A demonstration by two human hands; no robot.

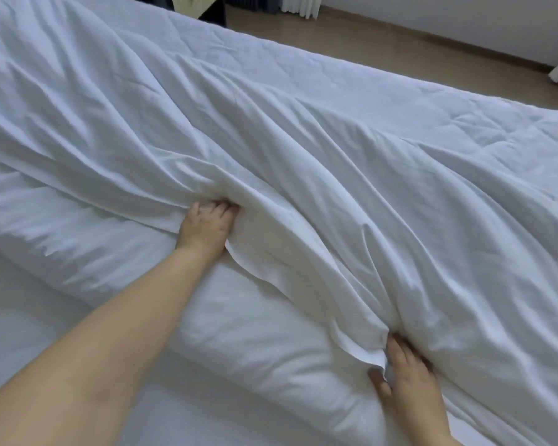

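A tan floor point(351, 46) meets a white wall point(464, 17), white curtains point(298, 4) hanging beside dark furniture point(214, 11).

Light was soft, diffuse, cool-tinted. Shallow shadows sat in folds of the duvet point(303, 149). No glare. Slight overall softness; wide-angle bending beyond the duvet's far edge.

views: 1 | head cam, wide-angle | faces forward and down | close above duvet point(303, 149)
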